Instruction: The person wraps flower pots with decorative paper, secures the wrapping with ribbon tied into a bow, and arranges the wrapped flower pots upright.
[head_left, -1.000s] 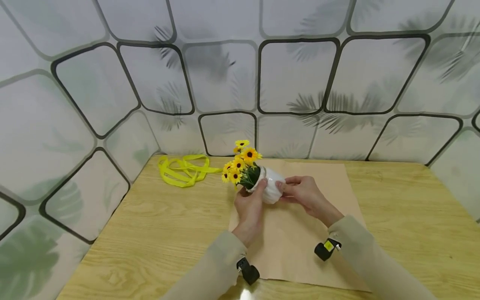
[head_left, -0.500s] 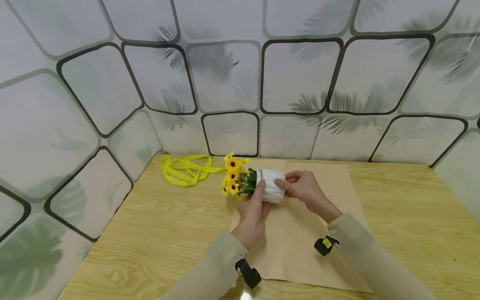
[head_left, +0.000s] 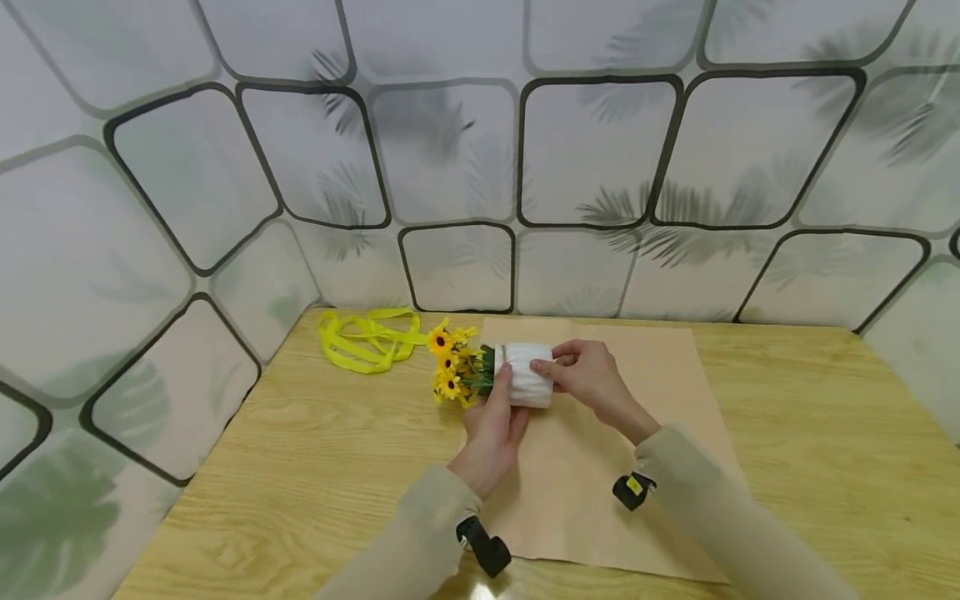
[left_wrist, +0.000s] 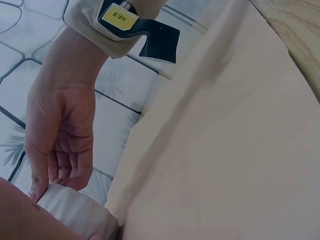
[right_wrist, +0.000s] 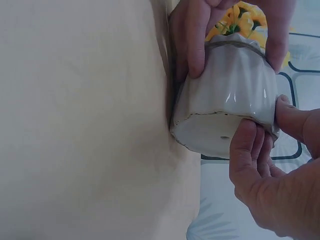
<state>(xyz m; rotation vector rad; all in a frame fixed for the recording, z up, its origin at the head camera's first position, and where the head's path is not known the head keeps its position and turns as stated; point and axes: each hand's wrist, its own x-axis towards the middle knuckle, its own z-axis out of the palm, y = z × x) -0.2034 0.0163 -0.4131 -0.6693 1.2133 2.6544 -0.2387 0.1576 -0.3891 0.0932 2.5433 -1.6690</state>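
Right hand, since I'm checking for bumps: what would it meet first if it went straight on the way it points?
The right hand would meet the white pot, which it pinches; beyond that, probably the yellow flowers.

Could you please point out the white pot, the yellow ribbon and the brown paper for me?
White pot (head_left: 528,385): head view, on its ribbed side wall.
Yellow ribbon (head_left: 407,337): head view, on a strand at the right of its loose loops.
Brown paper (head_left: 577,475): head view, on its bare middle.
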